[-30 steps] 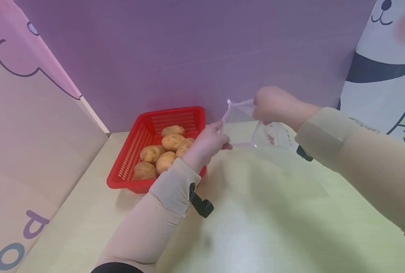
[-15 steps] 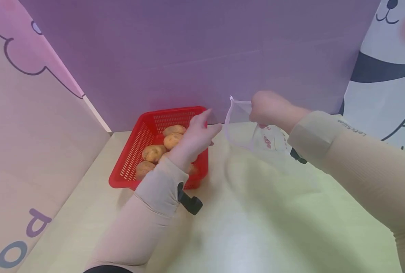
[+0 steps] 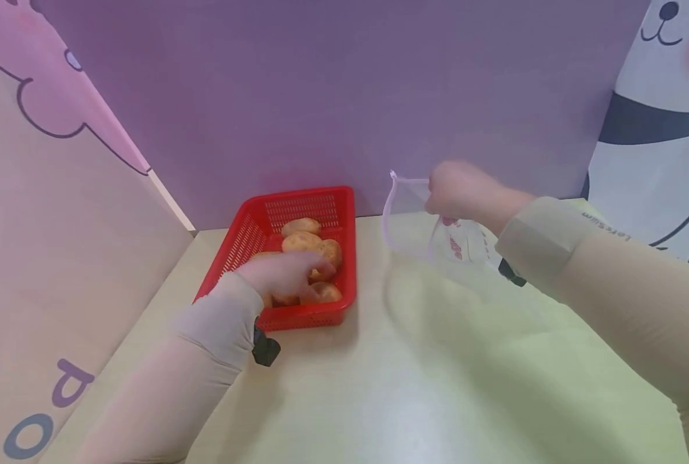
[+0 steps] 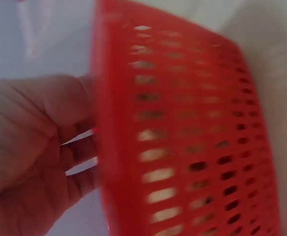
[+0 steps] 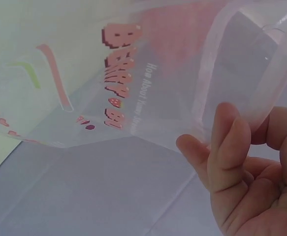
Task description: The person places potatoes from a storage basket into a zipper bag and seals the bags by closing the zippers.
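Note:
My left hand (image 3: 292, 274) reaches over the near side of a red plastic basket (image 3: 352, 251), its fingers spread and slightly bent among the potatoes (image 3: 301, 241). One potato (image 3: 325, 293) lies by the thumb; no firm grip on it is visible. In the left wrist view, the basket's slotted wall (image 4: 182, 123) hides the fingertips. My right hand (image 3: 466, 193) pinches the rim of a clear plastic zip bag (image 5: 153, 98) with a pinkish band along its mouth and "BERRY" printed in red. The bag hangs with its mouth gaping toward the basket.
A pale table (image 3: 414, 374) lies beneath, with a purple wall panel (image 3: 350, 96) behind it. Cartoon-printed panels stand on the left (image 3: 60, 193) and right (image 3: 651, 148). Black wrist mounts show under both sleeves.
My left hand has let go of the bag's rim and moved left and down into the basket. My right hand stays nearly in place, still holding the bag.

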Demonstrator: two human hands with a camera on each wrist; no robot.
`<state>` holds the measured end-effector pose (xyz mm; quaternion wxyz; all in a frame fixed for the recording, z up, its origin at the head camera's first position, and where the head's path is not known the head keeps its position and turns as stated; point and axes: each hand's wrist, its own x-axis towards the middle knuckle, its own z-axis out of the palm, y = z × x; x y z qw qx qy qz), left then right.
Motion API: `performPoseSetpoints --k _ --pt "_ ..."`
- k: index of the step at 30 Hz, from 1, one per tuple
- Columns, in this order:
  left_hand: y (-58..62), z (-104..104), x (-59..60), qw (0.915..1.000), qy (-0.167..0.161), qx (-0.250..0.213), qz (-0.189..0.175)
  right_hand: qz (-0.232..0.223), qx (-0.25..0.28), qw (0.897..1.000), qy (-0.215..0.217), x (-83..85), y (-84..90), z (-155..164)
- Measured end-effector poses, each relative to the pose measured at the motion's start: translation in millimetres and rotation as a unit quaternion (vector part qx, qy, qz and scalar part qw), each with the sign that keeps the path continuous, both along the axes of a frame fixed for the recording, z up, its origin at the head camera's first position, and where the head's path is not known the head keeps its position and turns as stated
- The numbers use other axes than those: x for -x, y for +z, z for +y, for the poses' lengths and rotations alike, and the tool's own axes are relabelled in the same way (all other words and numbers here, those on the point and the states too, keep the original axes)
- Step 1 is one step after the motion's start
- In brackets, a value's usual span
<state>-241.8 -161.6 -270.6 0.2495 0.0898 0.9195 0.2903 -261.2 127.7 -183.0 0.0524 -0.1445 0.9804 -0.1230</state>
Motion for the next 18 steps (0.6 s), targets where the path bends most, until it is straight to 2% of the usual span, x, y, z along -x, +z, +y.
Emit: performPoseSetpoints --k 1,2,3,4,6,8,10,14,15,16,17,18 --pt "-3.1 2 1.2 0.9988 -0.033 0.033 0.012 -0.002 0.002 1.000 0.002 -0.2 -1.2 0" --pt "-5.8 4 2.3 0.9928 -0.075 0.084 0.042 -0.005 0.003 1.000 0.002 -0.3 -2.5 1" --pt "-8.1 6 3.5 0.9839 -0.102 0.125 0.076 -0.007 0.004 1.000 0.001 -0.3 -3.7 1" --pt "-9.9 7 4.5 0.9793 -0.115 0.142 0.086 -0.008 0.004 1.000 0.001 -0.6 -4.4 2" --pt "-11.7 9 5.5 0.9784 -0.101 0.161 0.081 -0.008 0.004 1.000 0.002 -0.6 -5.6 2" --pt "-12.7 10 5.7 0.9858 -0.059 0.150 0.049 -0.009 0.007 1.000 0.001 -0.5 -6.3 3" --pt "-12.9 10 5.1 0.9933 0.003 0.115 0.006 -0.009 0.007 1.000 -0.001 -0.7 -6.5 3" --pt "-13.9 10 3.6 0.9955 0.071 0.048 -0.042 -0.008 0.008 1.000 -0.005 -1.0 -6.7 3" --pt "-14.1 9 3.4 0.9954 0.076 0.038 -0.045 -0.009 0.008 1.000 -0.005 -1.0 -6.8 3" --pt "-14.5 9 3.3 0.9962 0.068 0.040 -0.037 -0.010 0.009 1.000 -0.005 -1.2 -6.6 3" --pt "-14.9 8 3.4 0.9969 0.058 0.048 -0.026 -0.012 0.008 1.000 -0.006 -0.9 -6.8 3" --pt "-15.0 7 4.0 0.9975 0.032 0.062 -0.008 -0.014 0.007 1.000 -0.007 -1.1 -6.6 3"
